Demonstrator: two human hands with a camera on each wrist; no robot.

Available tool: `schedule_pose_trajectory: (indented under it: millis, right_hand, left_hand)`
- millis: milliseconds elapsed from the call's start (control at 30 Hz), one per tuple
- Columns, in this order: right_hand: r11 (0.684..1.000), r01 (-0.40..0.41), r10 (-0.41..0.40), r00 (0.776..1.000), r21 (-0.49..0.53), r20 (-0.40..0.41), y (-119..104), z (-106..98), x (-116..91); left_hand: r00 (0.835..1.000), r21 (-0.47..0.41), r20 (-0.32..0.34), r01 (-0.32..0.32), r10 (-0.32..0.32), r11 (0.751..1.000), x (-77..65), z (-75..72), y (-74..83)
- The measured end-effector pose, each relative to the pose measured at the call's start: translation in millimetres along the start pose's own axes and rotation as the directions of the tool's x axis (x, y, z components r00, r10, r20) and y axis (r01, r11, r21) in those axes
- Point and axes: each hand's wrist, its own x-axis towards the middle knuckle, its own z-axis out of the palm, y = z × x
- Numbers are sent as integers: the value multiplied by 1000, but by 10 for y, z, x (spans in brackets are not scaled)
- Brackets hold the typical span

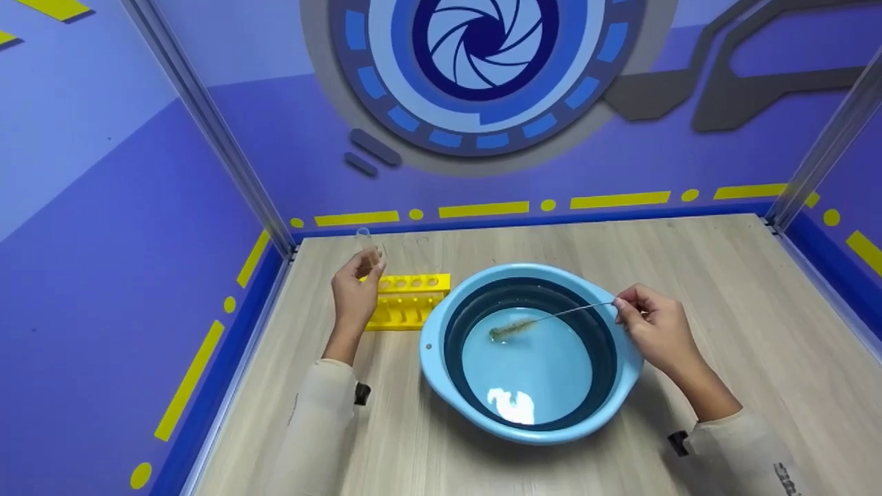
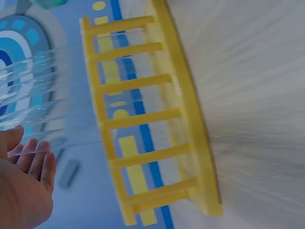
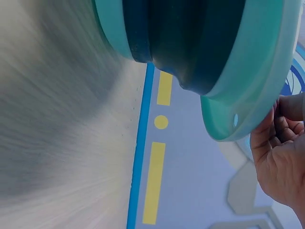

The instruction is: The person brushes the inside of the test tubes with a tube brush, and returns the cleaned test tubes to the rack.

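At the left end of the yellow test tube rack [image 1: 413, 284], my left hand [image 1: 356, 293] holds a clear test tube [image 1: 364, 238] between thumb and fingers, its rim above the fingertips. Several more clear tubes [image 2: 28, 81] stand in the rack in the left wrist view. Over the right rim of the blue basin [image 1: 428, 375], my right hand [image 1: 654, 327] pinches the thin wire handle of a test tube brush [image 1: 511, 331]. The brush's bristled head reaches down into the basin, pointing left. In the right wrist view, the basin's rim hides the brush.
The basin has a dark folding wall and glossy reflections at its bottom. It stands on a wood-grain table [image 1: 744, 289], close to the rack's right end. Printed blue-purple panels [image 1: 262, 151] with metal corner posts enclose the table's back and sides.
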Motion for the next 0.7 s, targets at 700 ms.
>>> schedule_pose_trajectory:
  millis: [700]
  right_hand:
    - [997,-13,27,984,80,-177,5,-208,-122]
  left_hand:
    - [985,-3,26,-173,173,985,-352,-39,412]
